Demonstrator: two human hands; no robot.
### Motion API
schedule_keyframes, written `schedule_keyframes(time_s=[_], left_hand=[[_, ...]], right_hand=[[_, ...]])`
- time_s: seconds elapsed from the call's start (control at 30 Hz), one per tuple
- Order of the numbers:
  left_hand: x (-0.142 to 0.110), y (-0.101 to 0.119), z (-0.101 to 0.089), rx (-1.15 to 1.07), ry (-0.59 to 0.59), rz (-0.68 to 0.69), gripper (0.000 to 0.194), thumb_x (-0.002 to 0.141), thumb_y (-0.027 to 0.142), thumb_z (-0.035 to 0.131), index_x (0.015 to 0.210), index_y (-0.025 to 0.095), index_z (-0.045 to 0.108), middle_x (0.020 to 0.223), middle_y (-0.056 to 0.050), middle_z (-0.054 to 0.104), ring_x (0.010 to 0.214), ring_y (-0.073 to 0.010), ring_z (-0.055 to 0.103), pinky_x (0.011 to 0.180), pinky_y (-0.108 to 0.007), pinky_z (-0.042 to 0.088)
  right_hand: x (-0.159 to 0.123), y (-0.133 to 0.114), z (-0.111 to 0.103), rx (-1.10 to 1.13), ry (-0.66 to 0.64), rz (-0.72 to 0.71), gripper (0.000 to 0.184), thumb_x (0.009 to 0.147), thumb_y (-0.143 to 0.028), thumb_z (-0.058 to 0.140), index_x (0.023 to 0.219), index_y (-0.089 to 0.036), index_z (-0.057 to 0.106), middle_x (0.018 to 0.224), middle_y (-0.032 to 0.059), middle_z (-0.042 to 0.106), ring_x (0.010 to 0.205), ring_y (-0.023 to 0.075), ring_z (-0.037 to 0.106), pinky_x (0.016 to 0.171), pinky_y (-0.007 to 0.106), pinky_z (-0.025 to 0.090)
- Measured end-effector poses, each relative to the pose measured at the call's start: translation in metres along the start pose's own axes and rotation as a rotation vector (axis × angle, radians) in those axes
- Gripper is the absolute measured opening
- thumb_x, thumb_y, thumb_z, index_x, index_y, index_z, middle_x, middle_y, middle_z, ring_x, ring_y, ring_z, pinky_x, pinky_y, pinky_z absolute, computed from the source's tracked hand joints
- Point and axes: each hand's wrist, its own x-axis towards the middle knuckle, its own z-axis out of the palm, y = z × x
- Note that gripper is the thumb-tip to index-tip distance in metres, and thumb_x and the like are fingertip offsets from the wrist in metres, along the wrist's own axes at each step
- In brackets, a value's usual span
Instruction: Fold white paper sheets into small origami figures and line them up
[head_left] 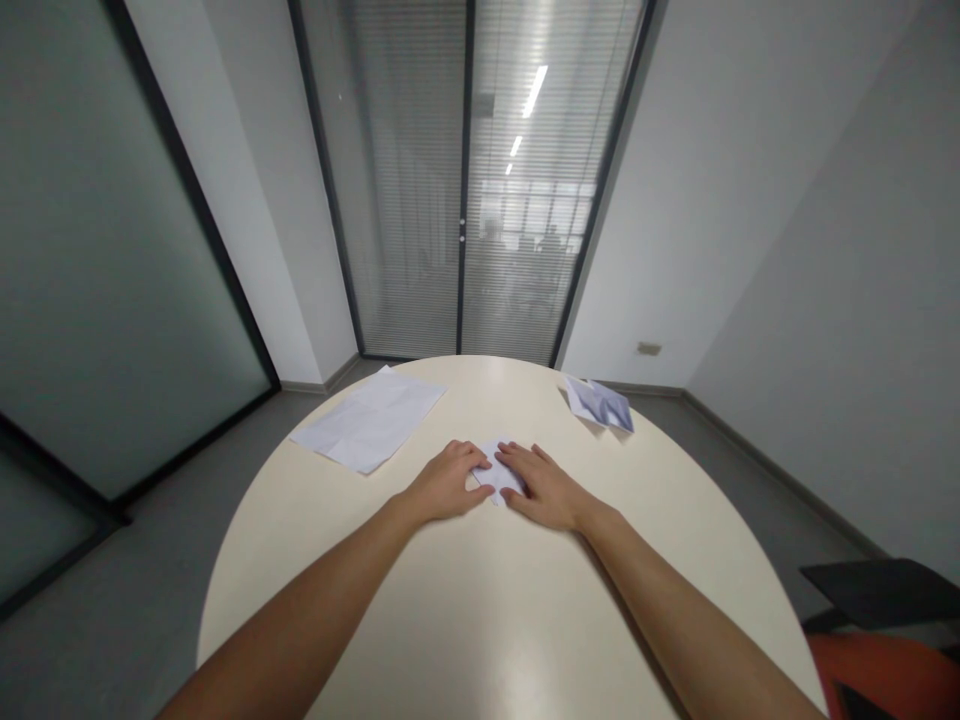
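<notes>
A small folded piece of white paper (pixel 498 476) lies on the round cream table (pixel 480 620), between my two hands. My left hand (pixel 448 484) rests at its left edge, with bent fingertips and the thumb touching the paper and a gap between thumb and fingers. Across the paper's right side lies my right hand (pixel 547 488), palm down, its fingers spread and pressing on it. The fingers and palm cover part of the paper's edges, so its full folded outline is hidden.
White sheets (pixel 371 420) lie flat at the table's far left. A creased, folded paper (pixel 600 404) stands partly raised near the far right edge. Beyond the table are glass doors (pixel 465 180) with blinds. An orange and black chair (pixel 885 670) is at lower right.
</notes>
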Motion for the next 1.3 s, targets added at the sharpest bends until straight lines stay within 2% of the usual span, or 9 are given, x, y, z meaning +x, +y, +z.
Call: schedule_keyframes(time_s=[0.07,0.23,0.4,0.47,0.57,0.7,0.9,1.1,1.3], left_hand=[[0.0,0.001,-0.001,-0.001,-0.022,0.026,0.027,0.083,0.033,0.073,0.105,0.02,0.068,0.112,-0.008,0.066,0.11,-0.0251,0.056,0.098,-0.039,0.048],[-0.001,0.005,-0.002,-0.007,-0.04,0.084,0.017,0.082,0.029,0.072,0.096,0.02,0.068,0.11,-0.008,0.067,0.108,-0.0244,0.058,0.099,-0.039,0.048],[-0.003,0.003,0.002,-0.003,-0.057,0.094,0.023,0.084,0.028,0.068,0.105,0.018,0.066,0.137,-0.014,0.059,0.131,-0.0283,0.05,0.112,-0.045,0.04],[-0.004,0.002,0.003,0.013,-0.07,0.075,0.028,0.085,0.031,0.067,0.109,0.018,0.065,0.139,-0.014,0.058,0.133,-0.0289,0.048,0.114,-0.046,0.039],[-0.003,0.004,0.003,0.032,-0.065,0.058,0.031,0.085,0.034,0.067,0.112,0.018,0.065,0.137,-0.012,0.061,0.13,-0.0284,0.051,0.112,-0.045,0.042],[0.0,0.007,0.002,0.045,-0.047,0.057,0.034,0.087,0.034,0.065,0.117,0.018,0.064,0.132,-0.011,0.064,0.123,-0.0271,0.053,0.107,-0.043,0.045],[0.002,0.009,0.0,0.064,-0.05,0.04,0.034,0.085,0.025,0.062,0.119,0.019,0.065,0.135,-0.008,0.063,0.119,-0.0263,0.053,0.105,-0.042,0.047],[0.003,0.011,-0.005,0.146,-0.041,-0.041,0.041,0.085,0.026,0.062,0.125,0.022,0.063,0.115,-0.006,0.072,0.107,-0.0279,0.058,0.093,-0.041,0.05],[0.002,0.01,-0.004,0.244,-0.015,-0.096,0.034,0.086,0.029,0.062,0.119,0.021,0.065,0.111,-0.008,0.072,0.106,-0.0299,0.058,0.09,-0.043,0.05]], right_hand=[[0.0,-0.002,-0.001,-0.01,-0.035,0.025,0.068,0.092,-0.048,0.052,0.151,-0.016,0.042,0.16,0.0144,0.034,0.149,0.0306,0.028,0.121,0.058,0.017],[0.003,0.002,0.0,-0.067,-0.088,0.1,0.079,0.092,-0.058,0.047,0.158,-0.018,0.03,0.164,0.0105,0.022,0.152,0.0313,0.019,0.122,0.057,0.013],[0.005,0.007,0.002,-0.104,-0.05,0.187,0.081,0.092,-0.066,0.043,0.158,-0.021,0.03,0.164,0.0075,0.025,0.152,0.0349,0.017,0.121,0.059,0.014],[0.005,0.007,0.001,-0.117,-0.025,0.197,0.076,0.095,-0.063,0.039,0.156,-0.019,0.034,0.163,0.0079,0.028,0.152,0.0347,0.016,0.121,0.058,0.015],[0.004,0.005,0.0,-0.137,-0.02,0.171,0.074,0.097,-0.06,0.035,0.156,-0.015,0.035,0.163,0.0089,0.029,0.153,0.0337,0.013,0.122,0.056,0.015],[0.001,0.002,-0.001,-0.142,-0.063,0.125,0.081,0.095,-0.065,0.037,0.157,-0.015,0.03,0.164,0.0098,0.023,0.153,0.033,0.009,0.123,0.055,0.01],[-0.001,0.0,0.001,-0.09,-0.129,0.097,0.092,0.091,-0.075,0.037,0.159,-0.016,0.022,0.165,0.0114,0.017,0.153,0.0353,0.006,0.122,0.059,0.005],[0.0,-0.008,0.006,-0.072,-0.121,0.066,0.092,0.09,-0.075,0.039,0.16,-0.018,0.022,0.165,0.012,0.016,0.153,0.0351,0.007,0.122,0.06,0.004],[-0.001,-0.013,0.004,-0.052,-0.146,0.069,0.092,0.092,-0.075,0.033,0.16,-0.016,0.016,0.165,0.0128,0.012,0.153,0.0335,0.009,0.123,0.058,0.006]])
